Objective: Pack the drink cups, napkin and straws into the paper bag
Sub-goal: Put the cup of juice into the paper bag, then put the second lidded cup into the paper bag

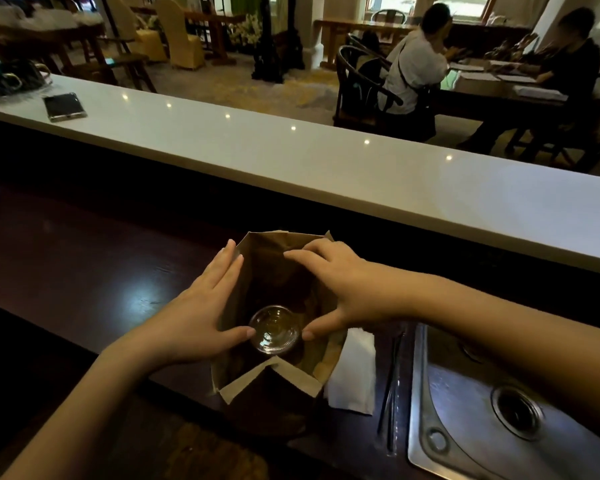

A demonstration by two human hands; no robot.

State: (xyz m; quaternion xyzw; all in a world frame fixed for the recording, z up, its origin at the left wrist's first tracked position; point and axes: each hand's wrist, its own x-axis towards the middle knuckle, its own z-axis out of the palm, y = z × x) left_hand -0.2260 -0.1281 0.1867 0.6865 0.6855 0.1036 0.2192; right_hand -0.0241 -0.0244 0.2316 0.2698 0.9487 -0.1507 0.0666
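An open brown paper bag (274, 384) stands on the dark counter in front of me. One drink cup with a clear lid (274, 329) sits upright inside it, near the front. My left hand (194, 313) lies flat along the bag's left wall, its thumb reaching over the rim to the lid. My right hand (340, 282) spans the right rim, fingers at the far corner and thumb beside the lid. A white napkin (354, 372) lies on the counter just right of the bag. Dark wrapped straws (392, 386) lie right of the napkin. No second cup shows.
A steel sink (465, 410) is set into the counter at the right, beside the straws. A raised white bar top (291, 161) runs behind the bag, with a phone (65, 107) at its left end. People sit at a table beyond.
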